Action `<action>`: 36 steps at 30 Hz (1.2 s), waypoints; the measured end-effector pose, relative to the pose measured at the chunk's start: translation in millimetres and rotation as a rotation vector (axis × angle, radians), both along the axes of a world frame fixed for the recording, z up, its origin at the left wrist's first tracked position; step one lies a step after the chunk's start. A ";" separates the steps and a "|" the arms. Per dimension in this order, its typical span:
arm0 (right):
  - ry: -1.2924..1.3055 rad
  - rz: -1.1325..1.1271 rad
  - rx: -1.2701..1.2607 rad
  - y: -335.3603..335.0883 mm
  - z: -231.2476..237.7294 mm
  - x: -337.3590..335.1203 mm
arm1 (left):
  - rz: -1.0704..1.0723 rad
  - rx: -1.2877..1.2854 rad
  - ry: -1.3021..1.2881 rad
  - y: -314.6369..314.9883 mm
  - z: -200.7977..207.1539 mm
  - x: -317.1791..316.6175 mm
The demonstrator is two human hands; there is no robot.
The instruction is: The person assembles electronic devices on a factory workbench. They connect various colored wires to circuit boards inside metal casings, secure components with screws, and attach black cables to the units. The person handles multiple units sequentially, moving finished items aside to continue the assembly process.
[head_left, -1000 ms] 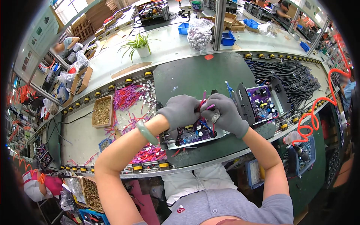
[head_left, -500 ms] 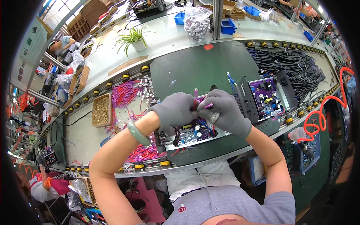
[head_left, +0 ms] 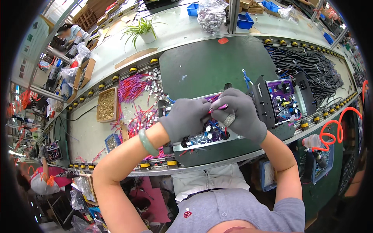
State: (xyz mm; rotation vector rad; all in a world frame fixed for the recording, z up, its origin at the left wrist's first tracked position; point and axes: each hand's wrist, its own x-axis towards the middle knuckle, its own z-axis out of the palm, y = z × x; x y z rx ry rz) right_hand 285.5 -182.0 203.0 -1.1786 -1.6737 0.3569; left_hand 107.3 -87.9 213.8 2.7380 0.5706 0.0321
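Note:
Both of my hands wear grey gloves and meet over an open metal chassis (head_left: 229, 136) that holds a purple circuit board with blue wires. My left hand (head_left: 184, 118) is closed, its fingertips pinched on a pink-and-purple wire (head_left: 220, 108). From the other side my right hand (head_left: 245, 118) also grips this wire, and a short piece shows across its fingers. The gloves hide the rest of the wire and part of the board. Close to my right hand stands a second open chassis (head_left: 265, 101) with a purple board (head_left: 283, 93).
Red and purple wires (head_left: 132, 87) lie loose at the left, beside a tray of small brass-coloured parts (head_left: 107, 106). Black cables (head_left: 316, 72) are heaped at the right. An orange coiled hose (head_left: 332, 132) hangs at the right. Beyond the line stands a potted plant (head_left: 147, 37).
A wire end that stood up above my left fingertips no longer shows there. My fingertips have shifted slightly and remain together over the chassis. The whole view has moved a little.

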 end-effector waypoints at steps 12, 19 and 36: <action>-0.429 -0.242 0.222 -8.4 22.6 22.4 | 0.185 -0.946 -0.447 2.0 9.3 23.5; -0.752 0.058 0.065 2.2 41.7 40.0 | 0.129 -0.125 -0.277 -7.9 8.2 27.6; -0.168 -0.284 -0.419 -23.9 3.6 14.6 | 0.289 -0.117 -0.002 0.7 7.9 35.1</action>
